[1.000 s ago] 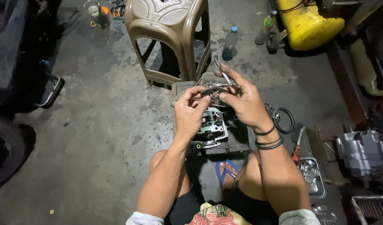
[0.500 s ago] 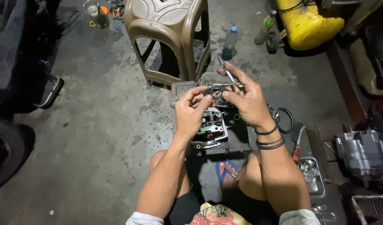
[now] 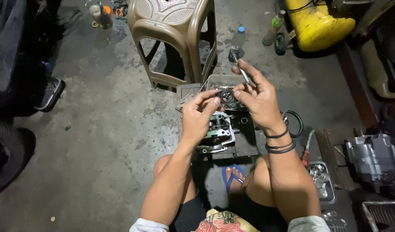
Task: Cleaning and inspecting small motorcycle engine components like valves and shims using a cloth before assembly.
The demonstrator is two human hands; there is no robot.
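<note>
Hands: left hand (image 3: 200,117) and right hand (image 3: 257,99), fingers pinching small round dark metal part (image 3: 227,96).
Right hand: also grips thin metal tool (image 3: 239,68).
Below: ribbed metal cylinder head (image 3: 217,134) on stained concrete floor (image 3: 98,141).

Engine part (image 3: 215,133) on block below hands, stool (image 3: 176,38) behind, tray (image 3: 322,182) right

The floor is bare grey concrete (image 3: 98,141), stained and blotched with dark oily patches. A tan moulded plastic stool (image 3: 174,41) stands on it, with a clear plastic bottle with a blue cap (image 3: 237,41) just beside its right legs. A round yellow metal tank on a small black wheel (image 3: 320,23) sits at the upper right. A black rubber tyre (image 3: 6,157) fills the left edge. The light is dim and falls from above, leaving the edges in shadow.
</note>
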